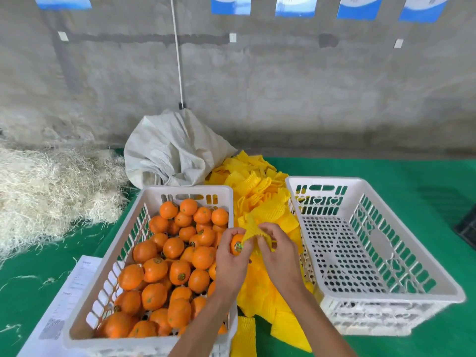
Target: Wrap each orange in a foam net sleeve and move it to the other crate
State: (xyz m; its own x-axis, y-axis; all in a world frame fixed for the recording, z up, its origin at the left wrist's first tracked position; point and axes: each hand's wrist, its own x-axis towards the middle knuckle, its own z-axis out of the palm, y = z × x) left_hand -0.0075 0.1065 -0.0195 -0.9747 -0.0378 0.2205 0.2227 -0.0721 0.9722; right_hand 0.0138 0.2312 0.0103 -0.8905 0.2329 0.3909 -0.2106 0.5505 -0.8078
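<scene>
My left hand [230,256] grips an orange [236,244] with a sticker, just over the right rim of the left crate. My right hand [277,249] pinches a yellow foam net sleeve [253,231] whose mouth touches the orange's right side. The white left crate [108,279] holds several bare oranges [177,253]. To the right stands a second white crate [401,264] with nothing in it. Between the two crates lies a heap of yellow foam sleeves [257,186], running from the back down to the front edge.
A green cloth [386,168] covers the table. A crumpled white woven sack [172,150] sits behind the left crate. Pale shredded straw [46,191] is piled at the far left. Printed paper sheets [69,297] lie under the left crate's left side. A dark crate corner [467,230] shows at the right edge.
</scene>
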